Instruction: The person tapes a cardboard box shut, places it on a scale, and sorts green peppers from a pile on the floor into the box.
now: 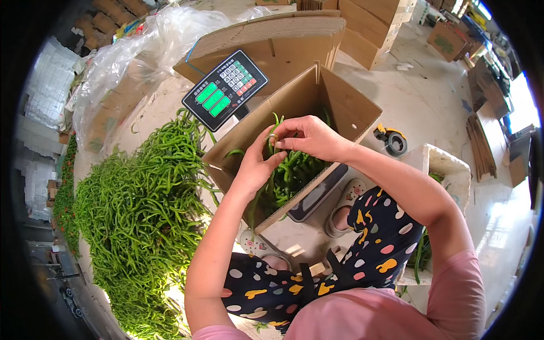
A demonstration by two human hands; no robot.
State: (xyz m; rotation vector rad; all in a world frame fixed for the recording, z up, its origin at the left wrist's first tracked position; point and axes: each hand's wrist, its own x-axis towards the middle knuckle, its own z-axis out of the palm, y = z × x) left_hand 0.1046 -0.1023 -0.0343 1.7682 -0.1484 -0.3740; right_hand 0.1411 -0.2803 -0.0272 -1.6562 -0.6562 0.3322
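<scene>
My left hand (259, 165) and my right hand (312, 136) meet above an open cardboard box (352, 102). Between their fingertips is a thin green chili pepper (277, 119), its lower part hidden by the fingers. More green chili peppers (295, 172) lie inside the box under my hands. The box rests on a dark scale platform (316, 197). Left of it stands the scale's keypad and display unit (225, 90), its green screens lit. A large heap of green chili peppers (144, 204) spreads over the floor on the left.
Flattened cardboard boxes (272, 46) lean behind the scale, beside clear plastic sheeting (157, 46). A yellow and black tape dispenser (392, 139) lies on the floor at right. Close to my right leg is a white foam box (446, 159) with green peppers. Cardboard boxes (369, 29) are stacked farther back.
</scene>
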